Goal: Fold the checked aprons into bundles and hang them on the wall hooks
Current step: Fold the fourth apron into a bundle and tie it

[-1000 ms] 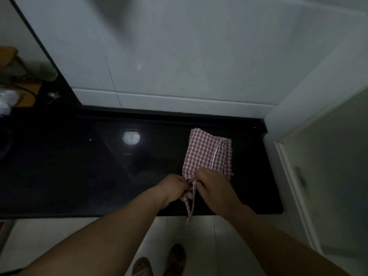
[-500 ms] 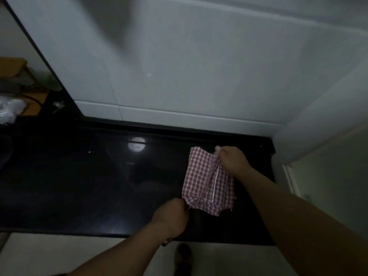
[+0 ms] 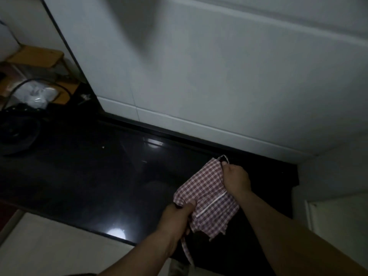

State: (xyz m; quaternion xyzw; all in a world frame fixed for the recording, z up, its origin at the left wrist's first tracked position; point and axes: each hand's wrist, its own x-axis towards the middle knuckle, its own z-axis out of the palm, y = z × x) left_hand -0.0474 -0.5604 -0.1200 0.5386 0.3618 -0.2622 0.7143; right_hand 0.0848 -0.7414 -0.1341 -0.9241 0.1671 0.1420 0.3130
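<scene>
A folded red-and-white checked apron point(image 3: 207, 194) is held above the right end of the black countertop point(image 3: 89, 176). My left hand point(image 3: 177, 218) grips its near lower-left corner, thumb on top of the cloth. My right hand point(image 3: 236, 180) pinches the far top edge, where a white loop of strap point(image 3: 224, 157) sticks up. A white strap runs across the bundle, and a checked tie hangs down below my left hand. No wall hooks are in view.
A white tiled wall point(image 3: 219, 76) rises behind the counter. At the far left sit a dark round pan point(image 3: 16, 134), a clear plastic bag point(image 3: 35, 95) and a wooden rack point(image 3: 37, 56). A white door frame point(image 3: 334, 212) stands at the right.
Both hands were together at the apron's near edge; my right hand moved to the far top edge. The bundle has since lifted and tilted, and the view has swung to the left.
</scene>
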